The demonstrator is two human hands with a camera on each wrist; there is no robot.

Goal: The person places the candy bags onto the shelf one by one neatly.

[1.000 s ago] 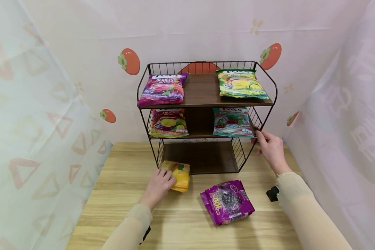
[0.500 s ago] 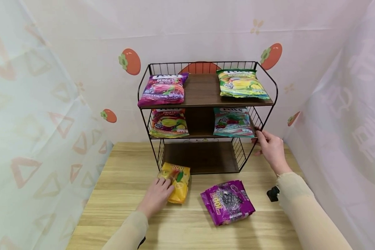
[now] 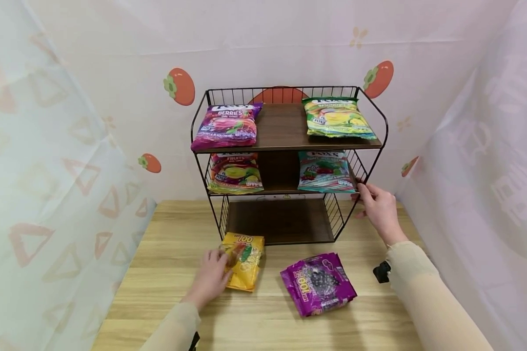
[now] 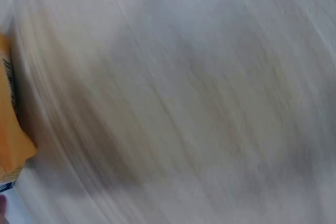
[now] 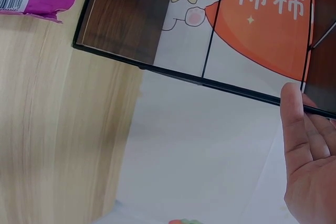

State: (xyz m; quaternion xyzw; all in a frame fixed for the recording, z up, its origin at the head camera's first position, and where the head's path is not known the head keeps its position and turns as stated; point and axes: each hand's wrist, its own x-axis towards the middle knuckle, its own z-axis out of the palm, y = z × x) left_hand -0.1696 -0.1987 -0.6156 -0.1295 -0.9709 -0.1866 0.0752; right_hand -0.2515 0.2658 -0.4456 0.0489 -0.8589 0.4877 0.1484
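A yellow candy bag printed "100" lies face up on the table before the rack's bottom shelf. My left hand is at its left edge, fingertips overlapping the bag in the head view. Only the bag's orange edge and a sliver of finger show in the left wrist view. With thumb in front and fingers behind, my right hand holds the right side frame of the black wire rack at middle-shelf height. In the right wrist view the thumb presses against the dark bar.
A purple candy bag lies on the table, right of the yellow one. Berries and green-yellow bags sit on the top shelf. Fruits and teal mint bags occupy the middle shelf. Printed cloth walls surround the table.
The yellow bag has come down from a tilted pose near the rack to lie flatter and nearer. My left hand has drawn back leftward and loosened. The right hand stays on the rack.
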